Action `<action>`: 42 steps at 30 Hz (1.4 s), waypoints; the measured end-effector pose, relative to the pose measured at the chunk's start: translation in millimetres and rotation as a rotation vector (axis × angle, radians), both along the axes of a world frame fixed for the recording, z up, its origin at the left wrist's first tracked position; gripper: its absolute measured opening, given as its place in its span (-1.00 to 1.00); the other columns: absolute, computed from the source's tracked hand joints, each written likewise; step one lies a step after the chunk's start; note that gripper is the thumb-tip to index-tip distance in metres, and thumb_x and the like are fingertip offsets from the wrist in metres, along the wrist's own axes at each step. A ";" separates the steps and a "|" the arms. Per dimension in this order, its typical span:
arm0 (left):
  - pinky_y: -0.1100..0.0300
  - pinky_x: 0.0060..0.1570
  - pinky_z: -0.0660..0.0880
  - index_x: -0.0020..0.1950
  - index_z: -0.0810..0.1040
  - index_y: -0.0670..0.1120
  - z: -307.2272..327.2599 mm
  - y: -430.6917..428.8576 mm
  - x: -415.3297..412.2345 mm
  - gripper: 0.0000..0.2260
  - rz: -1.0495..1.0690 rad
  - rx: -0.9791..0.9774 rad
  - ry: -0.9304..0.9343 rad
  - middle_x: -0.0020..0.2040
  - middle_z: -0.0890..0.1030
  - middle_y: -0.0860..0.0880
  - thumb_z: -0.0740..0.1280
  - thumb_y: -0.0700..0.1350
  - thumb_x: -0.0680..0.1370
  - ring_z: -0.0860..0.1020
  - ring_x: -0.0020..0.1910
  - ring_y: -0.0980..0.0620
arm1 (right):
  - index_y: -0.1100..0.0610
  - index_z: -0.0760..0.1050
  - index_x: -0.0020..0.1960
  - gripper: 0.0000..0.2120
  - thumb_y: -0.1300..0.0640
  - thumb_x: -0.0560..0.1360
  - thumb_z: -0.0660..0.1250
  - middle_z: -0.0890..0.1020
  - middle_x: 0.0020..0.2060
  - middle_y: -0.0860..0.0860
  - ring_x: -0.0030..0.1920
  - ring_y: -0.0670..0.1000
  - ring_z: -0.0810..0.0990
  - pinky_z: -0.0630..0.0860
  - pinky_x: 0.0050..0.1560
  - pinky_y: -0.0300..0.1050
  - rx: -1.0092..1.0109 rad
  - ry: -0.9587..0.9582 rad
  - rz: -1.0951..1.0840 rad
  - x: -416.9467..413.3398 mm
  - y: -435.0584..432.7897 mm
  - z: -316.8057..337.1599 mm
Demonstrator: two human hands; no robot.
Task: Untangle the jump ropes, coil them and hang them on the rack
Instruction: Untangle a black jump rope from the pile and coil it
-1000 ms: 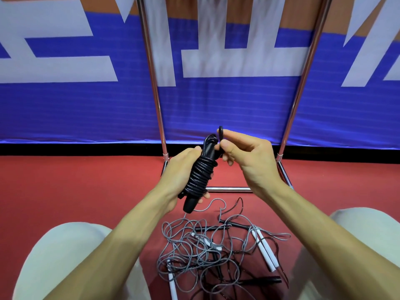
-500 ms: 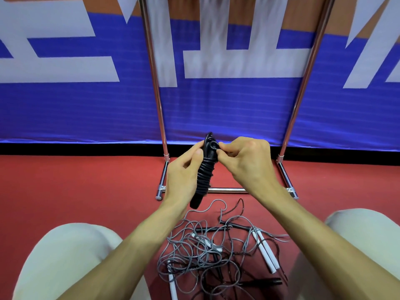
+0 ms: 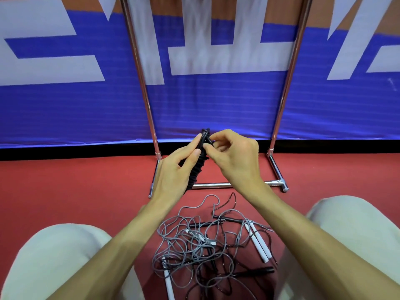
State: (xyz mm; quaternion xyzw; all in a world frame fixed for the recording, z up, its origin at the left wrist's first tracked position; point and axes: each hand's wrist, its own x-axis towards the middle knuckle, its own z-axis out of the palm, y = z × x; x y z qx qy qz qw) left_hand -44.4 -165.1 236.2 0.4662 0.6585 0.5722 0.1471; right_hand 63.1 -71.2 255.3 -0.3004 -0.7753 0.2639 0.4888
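Observation:
A black jump rope (image 3: 198, 167), wound tightly round its own handles, stands nearly upright in front of me. My left hand (image 3: 173, 176) grips this coil from the left. My right hand (image 3: 234, 161) pinches the rope's end at the top of the coil. On the red floor between my knees lies a tangle of grey and dark ropes (image 3: 201, 245) with white handles (image 3: 258, 245) and black handles (image 3: 255, 271). The chrome rack (image 3: 218, 185) stands just behind my hands; its top is out of view.
The rack's two uprights (image 3: 142, 83) rise against a blue and white banner (image 3: 65, 105). Its base bar lies on the red floor (image 3: 75, 187). My knees in light trousers (image 3: 54, 256) flank the tangle on both sides.
The right hand has come down from holding a loop above the coil and now pinches at the coil's top. Both hands and the coil sit slightly lower.

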 end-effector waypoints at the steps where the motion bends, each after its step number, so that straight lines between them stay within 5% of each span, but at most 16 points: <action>1: 0.19 0.04 0.54 0.25 0.47 0.35 0.5 0.4 -0.6 -0.68 0.003 0.003 0.021 0.03 0.68 0.17 0.29 -0.07 0.62 0.63 -0.05 0.19 | 0.17 0.63 -0.16 -0.90 0.20 0.35 0.50 0.62 -0.40 -0.01 -0.28 -0.07 0.58 0.47 -0.24 -0.35 -0.053 0.021 -0.006 -1.3 -0.5 0.5; 4: 0.23 0.04 0.51 0.27 0.46 0.35 -1.9 0.8 -2.6 -0.68 0.010 -0.003 0.057 0.08 0.68 0.13 0.29 -0.05 0.62 0.60 -0.05 0.24 | 0.17 0.66 -0.18 -0.93 0.21 0.36 0.51 0.65 -0.36 -0.01 -0.26 -0.10 0.57 0.42 -0.25 -0.44 -0.024 0.067 -0.009 -4.7 0.6 -1.6; 7: -0.03 0.01 0.59 0.29 0.51 0.29 -6.3 0.1 -6.9 -0.70 -0.011 -0.020 -0.065 0.07 0.70 0.01 0.28 -0.04 0.62 0.61 -0.16 0.15 | 0.17 0.69 -0.06 -0.87 0.22 0.40 0.46 0.60 -0.31 0.02 -0.28 -0.07 0.50 0.40 -0.23 -0.37 0.124 -0.013 0.032 -5.4 0.1 -12.4; 12: -0.02 -0.27 0.58 0.27 0.52 0.29 -4.7 -4.1 -12.5 -0.72 -0.070 -0.062 -0.161 -0.23 0.67 0.10 0.26 -0.04 0.63 0.62 -0.32 0.00 | 0.16 0.67 0.05 -0.77 0.32 0.41 0.42 0.60 -0.23 0.03 -0.27 -0.19 0.42 0.36 -0.14 -0.52 0.216 -0.129 0.087 -2.3 2.8 -21.3; 17: 0.03 -0.34 0.57 0.31 0.48 0.31 -6.2 -2.4 -11.7 -0.69 -0.119 -0.090 -0.155 -0.30 0.63 0.08 0.27 -0.03 0.63 0.59 -0.35 -0.03 | 0.13 0.53 -0.11 -0.79 0.35 0.35 0.48 0.60 -0.34 -0.11 -0.26 -0.12 0.58 0.52 -0.18 -0.29 -0.105 0.028 0.044 -1.1 -0.7 -13.5; 20: 0.13 -0.13 0.58 0.41 0.29 0.40 -8.2 -3.1 -16.3 -0.51 -0.078 -0.154 0.034 -0.15 0.68 0.19 0.34 -0.01 0.58 0.63 -0.22 0.12 | 0.14 0.54 0.01 -0.66 0.43 0.32 0.44 0.55 -0.28 -0.05 -0.32 -0.07 0.55 0.52 -0.18 -0.26 -0.124 -0.066 0.097 -0.4 2.0 -15.0; 23: 0.16 -0.13 0.53 0.53 0.00 0.34 -12.5 -3.7 -18.8 -0.23 -0.020 -0.228 0.110 -0.07 0.68 0.22 0.42 -0.01 0.52 0.63 -0.18 0.12 | 0.12 0.58 0.16 -0.56 0.45 0.35 0.41 0.47 -0.15 0.01 -0.30 -0.09 0.54 0.44 -0.16 -0.45 -0.086 -0.253 0.174 -0.5 4.0 -19.5; 28: 0.08 -0.07 0.50 0.35 0.45 0.25 -9.6 -4.7 -23.8 -0.56 0.151 -0.379 0.361 0.00 0.67 0.14 0.38 0.14 0.47 0.60 0.00 -0.02 | 0.02 0.61 -0.03 -0.86 0.17 0.43 0.39 0.49 -0.22 -0.03 -0.21 0.01 0.60 0.50 -0.04 -0.17 -0.220 -0.300 0.204 -3.9 0.1 -14.1; 33: 0.18 -0.18 0.30 0.27 0.46 0.23 -7.8 -5.0 -16.3 -0.64 0.068 -0.497 0.677 0.07 0.64 0.13 0.35 0.13 0.48 0.57 0.06 -0.02 | 0.10 0.51 -0.20 -0.84 0.04 0.49 0.38 0.35 -0.24 -0.08 -0.24 -0.14 0.37 0.28 -0.21 -0.22 -0.199 -0.580 0.231 -2.6 7.0 -16.5; 38: 0.11 -0.25 0.45 0.17 0.41 0.26 -19.5 -0.8 -26.5 -0.67 -0.078 -0.568 0.504 -0.18 0.61 0.08 0.38 0.11 0.44 0.55 -0.25 -0.06 | 0.03 0.47 -0.12 -0.91 0.04 0.55 0.28 0.33 -0.13 -0.05 -0.05 -0.01 0.30 0.20 0.01 -0.06 0.042 -0.740 0.222 6.5 9.5 -7.3; 42: 0.08 -0.45 0.54 0.03 0.51 0.21 -20.8 4.6 -31.1 -0.79 -0.247 -0.434 0.103 -0.36 0.60 0.01 0.38 -0.10 0.51 0.53 -0.49 -0.02 | 0.04 0.44 -0.24 -0.82 0.17 0.54 0.29 0.40 -0.16 -0.05 -0.17 -0.09 0.38 0.31 0.02 -0.08 -0.232 -0.439 0.238 12.5 19.6 -0.9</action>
